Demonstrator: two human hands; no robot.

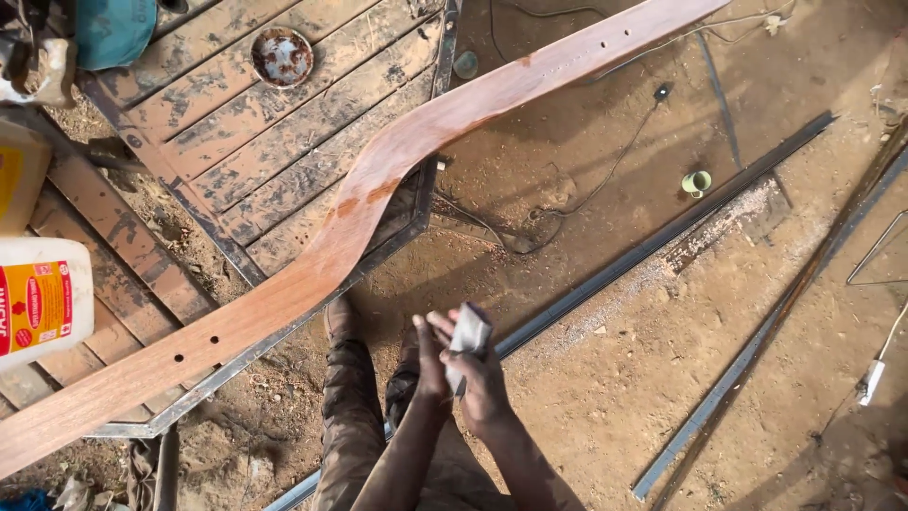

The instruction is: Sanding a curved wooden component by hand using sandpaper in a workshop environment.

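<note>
A long curved piece of reddish-brown wood [378,180] with small drilled holes lies diagonally across a slatted wooden bench [274,142]. Below it, over the sandy ground, my left hand [430,355] and my right hand [484,383] meet on a small folded piece of white sandpaper [467,336]. Both hands grip the paper, which sticks up between the fingers. The hands are a short way below the wood's lower curve and do not touch it. My legs and one shoe [340,317] show beneath the hands.
A white plastic jug with a red and yellow label [43,298] stands at the left edge. A rusty round tin [281,55] sits on the bench. Long metal bars [747,360] and thin cables [605,185] lie on the ground, with a small green cup [697,182].
</note>
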